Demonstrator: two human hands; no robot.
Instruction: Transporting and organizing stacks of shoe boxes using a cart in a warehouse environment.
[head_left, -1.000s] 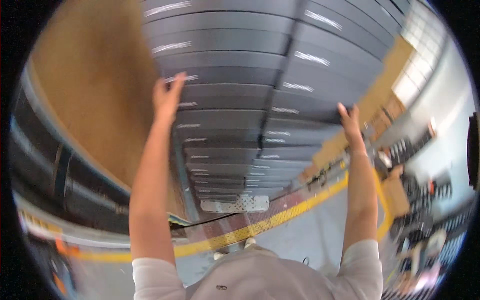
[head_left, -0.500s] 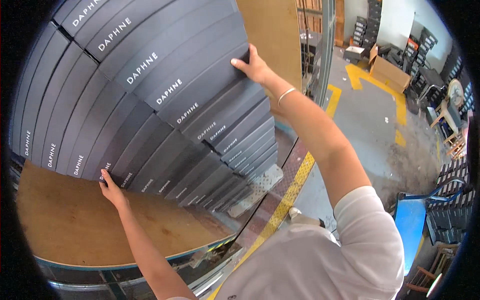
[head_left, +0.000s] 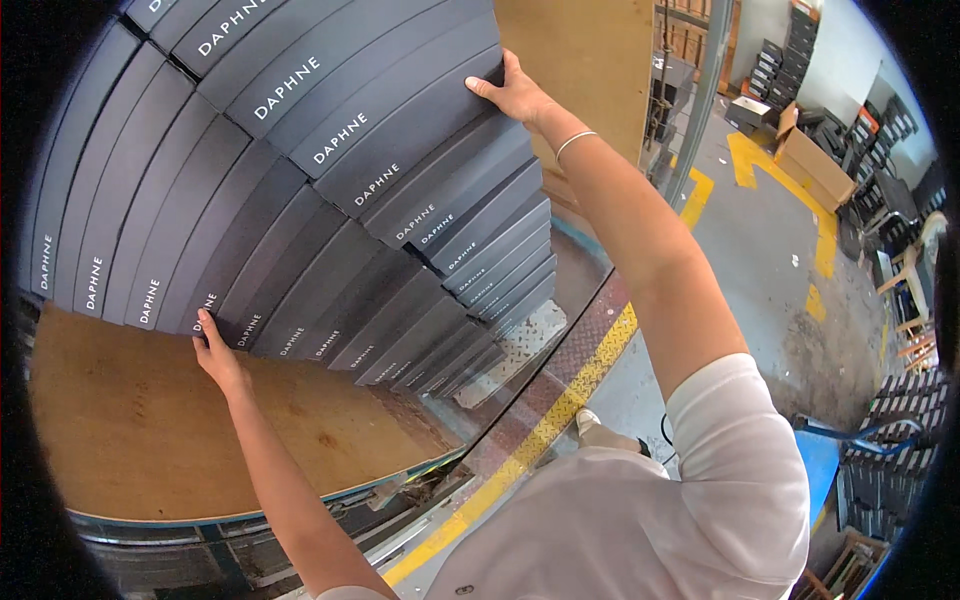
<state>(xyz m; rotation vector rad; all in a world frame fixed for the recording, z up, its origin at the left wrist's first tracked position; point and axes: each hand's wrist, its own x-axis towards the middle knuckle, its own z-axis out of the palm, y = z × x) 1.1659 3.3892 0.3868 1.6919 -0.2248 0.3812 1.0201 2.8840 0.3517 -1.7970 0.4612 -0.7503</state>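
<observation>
A tall stack of dark grey shoe boxes (head_left: 290, 230) with white lettering fills the upper left, in columns set side by side. My right hand (head_left: 515, 92) wraps the right-hand end of a box in the nearer column, thumb on its front face and fingers round the far edge. Lower down to the left, my left hand (head_left: 218, 358) grips the end edge of a shoe box (head_left: 262, 290), its thumb on the lettered face. The fingertips of both hands are partly hidden behind the boxes. A light band circles my right wrist.
Below the stack lies a brown wooden board (head_left: 180, 430); another brown panel (head_left: 570, 90) stands behind it. A yellow floor stripe (head_left: 540, 430) runs beside a metal edge. At right are an open carton (head_left: 815, 170), a blue surface (head_left: 818, 465), chairs and more stacked boxes.
The view has turned a little, so the background sits farther right. Both hands appear slightly higher in the picture, still on the shoe boxes.
</observation>
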